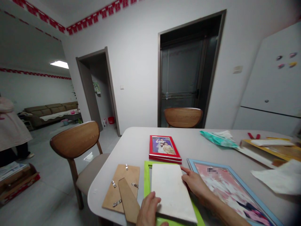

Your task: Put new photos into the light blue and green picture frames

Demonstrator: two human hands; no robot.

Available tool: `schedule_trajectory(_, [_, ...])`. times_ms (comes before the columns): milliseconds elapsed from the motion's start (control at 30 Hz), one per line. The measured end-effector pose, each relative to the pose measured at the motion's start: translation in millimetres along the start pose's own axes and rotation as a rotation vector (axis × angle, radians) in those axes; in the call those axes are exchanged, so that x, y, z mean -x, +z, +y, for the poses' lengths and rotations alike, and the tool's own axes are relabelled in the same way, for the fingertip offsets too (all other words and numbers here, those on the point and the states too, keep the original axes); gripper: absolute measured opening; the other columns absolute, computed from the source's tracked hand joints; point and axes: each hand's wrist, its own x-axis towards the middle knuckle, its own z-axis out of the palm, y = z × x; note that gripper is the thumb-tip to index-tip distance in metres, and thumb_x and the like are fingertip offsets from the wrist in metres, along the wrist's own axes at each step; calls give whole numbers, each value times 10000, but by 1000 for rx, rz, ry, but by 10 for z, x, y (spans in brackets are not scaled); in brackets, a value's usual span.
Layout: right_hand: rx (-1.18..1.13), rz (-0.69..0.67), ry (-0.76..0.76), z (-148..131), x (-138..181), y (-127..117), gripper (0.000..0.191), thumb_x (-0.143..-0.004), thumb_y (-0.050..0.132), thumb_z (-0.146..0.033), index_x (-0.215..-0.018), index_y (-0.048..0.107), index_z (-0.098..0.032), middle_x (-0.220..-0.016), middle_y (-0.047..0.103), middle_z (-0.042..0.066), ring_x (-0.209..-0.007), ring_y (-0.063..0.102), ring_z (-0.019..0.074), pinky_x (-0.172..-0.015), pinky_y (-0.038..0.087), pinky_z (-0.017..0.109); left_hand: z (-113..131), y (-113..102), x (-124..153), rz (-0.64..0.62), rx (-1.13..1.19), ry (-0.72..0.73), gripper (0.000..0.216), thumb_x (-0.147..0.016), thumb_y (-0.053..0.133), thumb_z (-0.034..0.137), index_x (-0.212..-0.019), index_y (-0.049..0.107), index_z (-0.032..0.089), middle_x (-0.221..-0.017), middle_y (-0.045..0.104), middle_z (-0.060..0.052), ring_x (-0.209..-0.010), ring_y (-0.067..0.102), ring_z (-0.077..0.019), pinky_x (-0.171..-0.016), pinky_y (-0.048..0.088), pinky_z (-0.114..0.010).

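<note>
Resting on: both hands lie on a white panel [171,191] set inside a lime-green picture frame [147,179] on the white table [136,141].
Left hand: the left hand [148,210], at 6 o'clock in the head view, lies flat with fingers loosely spread on the panel's near left edge; it grips nothing.
Right hand: the right hand [194,183] presses its fingertips against the panel's right edge, fingers slightly curled, holding nothing closed.
Panel position: at 6 o'clock, lying flat, tilted a little clockwise within the green frame.
Backing board: a brown frame backing board [121,191] with metal clips and a stand leg lies just left of the green frame, at 7 o'clock.
Red frame: a red photo frame [164,148] with a picture lies beyond the panel, near centre.
Blue frame: a light-blue photo frame [231,191] lies at 4 o'clock, under the right forearm.
Chairs: one wooden chair [75,142] at 9 o'clock, another wooden chair back [183,117] at 12 o'clock.
Bystander: a person's pale sleeve [11,125] shows at the far left edge.
</note>
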Motion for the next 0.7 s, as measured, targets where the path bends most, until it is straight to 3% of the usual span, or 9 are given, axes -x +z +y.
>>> schedule_trajectory(133, [211, -23, -79, 22, -43, 47, 564, -598, 335, -143, -1148, 453, -103, -705, 663, 28, -542, 591, 144, -491, 416, 212, -38, -2, -14, -68, -150, 126, 539, -567, 656, 259, -1073, 492, 176, -1178, 490, -133, -1070, 460, -280, -883, 407, -394])
schedule_trajectory(300, [638, 79, -264, -28, -56, 80, 465, -659, 324, -176, -1074, 525, -111, -807, 659, 57, -721, 597, 177, -630, 418, 240, -59, 3, -3, -99, -261, 264, 425, -649, 598, 423, -1010, 496, 223, -1137, 533, -101, -1055, 483, -275, -876, 407, -429])
schedule_trajectory(467, [898, 171, -427, 3, -1, 190, 468, -725, 349, -223, -1146, 450, -45, -1092, 547, 150, -971, 512, 216, -840, 355, 295, -11, 27, -12, -142, -326, 263, 315, -700, 556, 426, -931, 504, 218, -1131, 538, -88, -1057, 485, -257, -884, 410, -410])
schedule_trajectory(567, [1004, 198, -455, 74, 30, 233, 444, -738, 371, -239, -1137, 465, -71, -1101, 537, 138, -985, 484, 226, -850, 346, 329, -38, 70, -7, -162, -359, 267, 270, -708, 545, 397, -899, 502, 211, -1131, 536, -85, -1057, 485, -253, -873, 420, -409])
schedule_trajectory(700, [1137, 247, -456, 122, 49, 251, 419, -713, 425, -237, -1113, 497, -133, -1200, 451, 130, -1050, 414, 255, -834, 348, 368, -148, 198, 23, -90, -341, 267, 282, -682, 557, 409, -882, 505, 216, -1083, 570, -59, -1017, 514, -254, -848, 437, -423])
